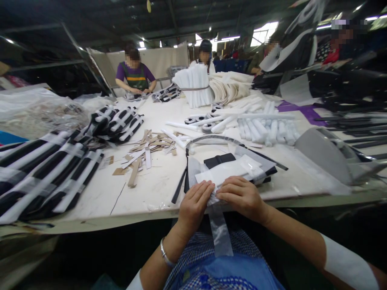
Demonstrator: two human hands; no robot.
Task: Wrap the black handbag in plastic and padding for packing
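At the near edge of the white table [151, 189], my left hand [193, 203] and my right hand [240, 195] meet over a clear plastic bag [219, 231]. The bag's open end hangs down over the table edge toward my lap. Both hands have curled fingers pinching the bag's top against a white folded piece [220, 173]. Under that piece lies a black folded item [219, 160] on a small stack of clear-wrapped pieces.
Black-and-white striped bundles [45, 169] fill the left side. Cardboard strips [145, 151] lie mid-table. White rolled pieces [266, 129] and a tied white stack [196, 86] sit further back. A grey curved machine part [326, 155] is at right. Other people work at the far end.
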